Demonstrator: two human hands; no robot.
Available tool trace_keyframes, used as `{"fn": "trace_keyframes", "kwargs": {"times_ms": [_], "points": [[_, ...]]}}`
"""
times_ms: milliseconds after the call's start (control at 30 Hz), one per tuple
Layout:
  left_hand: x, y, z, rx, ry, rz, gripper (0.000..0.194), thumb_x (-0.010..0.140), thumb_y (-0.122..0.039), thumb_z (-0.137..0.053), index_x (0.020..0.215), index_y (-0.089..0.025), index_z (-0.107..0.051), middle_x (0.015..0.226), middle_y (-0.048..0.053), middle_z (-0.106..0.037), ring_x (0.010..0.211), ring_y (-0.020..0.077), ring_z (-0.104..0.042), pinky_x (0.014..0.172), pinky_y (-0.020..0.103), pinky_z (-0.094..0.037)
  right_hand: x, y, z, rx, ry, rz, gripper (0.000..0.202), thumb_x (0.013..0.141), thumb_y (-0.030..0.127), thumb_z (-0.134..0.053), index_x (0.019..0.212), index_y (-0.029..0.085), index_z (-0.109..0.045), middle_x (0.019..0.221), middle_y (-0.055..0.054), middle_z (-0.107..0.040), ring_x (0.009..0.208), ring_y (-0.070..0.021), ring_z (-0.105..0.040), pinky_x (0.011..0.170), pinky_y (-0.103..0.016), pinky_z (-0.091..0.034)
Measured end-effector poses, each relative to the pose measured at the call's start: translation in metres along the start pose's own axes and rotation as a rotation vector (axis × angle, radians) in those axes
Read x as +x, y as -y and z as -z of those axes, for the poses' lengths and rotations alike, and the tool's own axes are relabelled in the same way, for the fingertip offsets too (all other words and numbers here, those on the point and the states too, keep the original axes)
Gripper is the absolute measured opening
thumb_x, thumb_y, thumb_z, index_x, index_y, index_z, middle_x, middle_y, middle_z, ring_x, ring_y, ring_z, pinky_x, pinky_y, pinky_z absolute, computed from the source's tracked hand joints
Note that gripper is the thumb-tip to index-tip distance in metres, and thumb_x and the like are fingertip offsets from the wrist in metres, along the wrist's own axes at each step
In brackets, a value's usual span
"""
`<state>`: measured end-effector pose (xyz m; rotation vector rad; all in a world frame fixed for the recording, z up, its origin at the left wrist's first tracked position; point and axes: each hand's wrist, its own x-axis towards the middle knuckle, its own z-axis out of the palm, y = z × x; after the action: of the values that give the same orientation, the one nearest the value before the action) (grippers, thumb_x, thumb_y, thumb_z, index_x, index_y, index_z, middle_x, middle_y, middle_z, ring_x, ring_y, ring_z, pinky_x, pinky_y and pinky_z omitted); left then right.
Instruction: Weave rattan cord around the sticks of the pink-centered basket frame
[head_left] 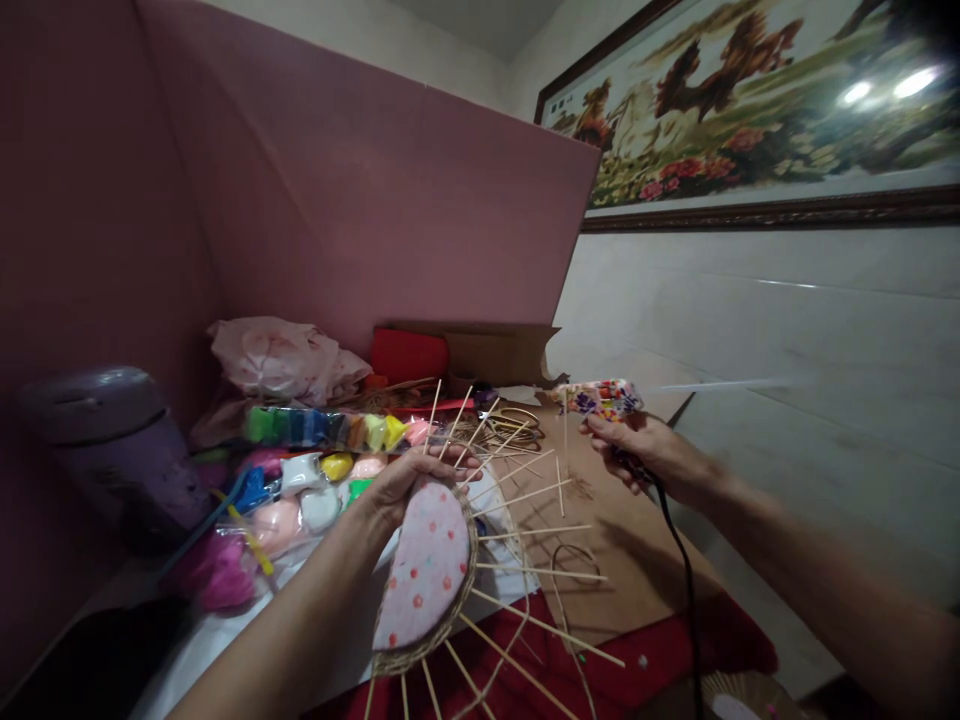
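Head view: left hand [418, 472] holds weaving [429, 565], right hand [646, 452] grips glue gun [604, 398]; its cord [691, 600] might swing and snag sticks [570, 575].

Head-worn cam, wide field, looks forward and down from wearer's viewpoint; left hand [427, 472] and right hand [637, 450] close, lower half; pink panel [375, 190] and pale wall [810, 315] farther back.

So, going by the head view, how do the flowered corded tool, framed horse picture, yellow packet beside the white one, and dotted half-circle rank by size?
1. Framed horse picture, even partly out of view
2. Dotted half-circle
3. Flowered corded tool
4. Yellow packet
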<state>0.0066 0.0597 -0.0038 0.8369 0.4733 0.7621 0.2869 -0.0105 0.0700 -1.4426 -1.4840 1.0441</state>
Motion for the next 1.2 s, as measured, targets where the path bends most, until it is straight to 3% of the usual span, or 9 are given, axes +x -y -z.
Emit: {"fn": "trace_keyframes", "kwargs": {"times_ms": [133,233,367,500,633,733,867,1033,1200], "points": [[-0.003,-0.007,0.002,0.005,-0.033,-0.014,0.030,0.056,0.006,-0.055,0.080,-0.008,-0.065,0.085,0.012,-0.071,0.082,0.0232,-0.067,0.075,0.029,-0.052,0.025,-0.044,0.029,-0.469,-0.048,0.086,0.042,0.079,0.060,-0.041,0.065,0.020,-0.042,0.050,0.006,-0.037,0.040,-0.0083,-0.038,0.037,-0.021,-0.038],[-0.006,-0.012,0.005,-0.008,0.005,-0.044,0.029,0.057,0.005,-0.056,0.082,-0.007,-0.065,0.088,0.013,-0.071,0.086,0.0230,-0.066,0.082,0.029,-0.049,0.041,-0.074,0.035,-0.613,-0.062,0.117,0.031,0.076,0.050,-0.049,0.077,0.019,-0.051,0.061,0.000,-0.052,0.055,-0.0146,-0.050,0.051,-0.026,-0.043],[-0.010,-0.019,0.009,-0.043,0.039,-0.047,0.033,0.058,0.003,-0.056,0.089,-0.007,-0.064,0.092,0.013,-0.070,0.091,0.0231,-0.064,0.086,0.031,-0.047,0.053,-0.100,0.023,-0.760,-0.085,0.147,0.024,0.075,0.035,-0.051,0.090,0.017,-0.057,0.083,-0.007,-0.062,0.075,-0.0212,-0.056,0.068,-0.031,-0.042],[-0.010,-0.019,0.008,-0.040,0.048,-0.052,0.033,0.058,0.003,-0.055,0.088,-0.007,-0.065,0.092,0.013,-0.070,0.090,0.0227,-0.065,0.086,0.030,-0.047,0.056,-0.108,0.003,-0.861,-0.057,0.199,0.032,0.076,0.036,-0.052,0.100,0.017,-0.060,0.096,-0.010,-0.063,0.086,-0.0227,-0.057,0.074,-0.030,-0.041],[-0.008,-0.016,0.005,-0.022,0.020,-0.054,0.030,0.057,0.004,-0.055,0.083,-0.007,-0.065,0.089,0.013,-0.071,0.087,0.0238,-0.066,0.086,0.032,-0.047,0.054,-0.094,-0.006,-0.925,-0.095,0.240,0.035,0.071,0.036,-0.060,0.101,0.020,-0.062,0.095,-0.008,-0.066,0.085,-0.0216,-0.059,0.072,-0.027,-0.041],[-0.007,-0.013,0.003,-0.018,0.015,-0.048,0.030,0.056,0.003,-0.055,0.082,-0.007,-0.065,0.087,0.013,-0.071,0.085,0.0246,-0.066,0.084,0.034,-0.048,0.047,-0.067,-0.008,-0.957,-0.271,0.252,0.023,0.076,0.035,-0.054,0.089,0.020,-0.066,0.092,-0.009,-0.067,0.083,-0.0234,-0.059,0.068,-0.029,-0.040],[-0.007,-0.011,-0.001,0.025,0.002,-0.069,0.030,0.054,0.005,-0.056,0.079,-0.007,-0.066,0.085,0.012,-0.071,0.081,0.0227,-0.067,0.082,0.029,-0.048,0.029,-0.023,-0.022,-0.916,-0.535,0.335,0.029,0.088,0.034,-0.036,0.086,0.020,-0.061,0.088,-0.008,-0.065,0.079,-0.0213,-0.058,0.070,-0.031,-0.039],[-0.007,-0.009,-0.003,0.035,-0.009,-0.038,0.029,0.056,0.005,-0.055,0.080,-0.007,-0.066,0.085,0.011,-0.071,0.080,0.0209,-0.067,0.079,0.027,-0.049,0.007,0.009,-0.062,-0.802,-0.230,0.704,0.015,0.083,0.024,-0.049,0.073,0.021,-0.061,0.081,-0.005,-0.064,0.082,-0.0196,-0.055,0.077,-0.033,-0.039],[-0.005,-0.007,-0.002,0.000,0.011,-0.005,0.032,0.056,0.006,-0.055,0.085,-0.006,-0.064,0.088,0.013,-0.070,0.081,0.0230,-0.067,0.070,0.028,-0.052,0.007,0.008,-0.091,-0.810,-0.216,0.582,0.013,0.077,0.029,-0.058,0.068,0.019,-0.059,0.072,-0.004,-0.065,0.072,-0.0187,-0.057,0.070,-0.033,-0.040]]}}
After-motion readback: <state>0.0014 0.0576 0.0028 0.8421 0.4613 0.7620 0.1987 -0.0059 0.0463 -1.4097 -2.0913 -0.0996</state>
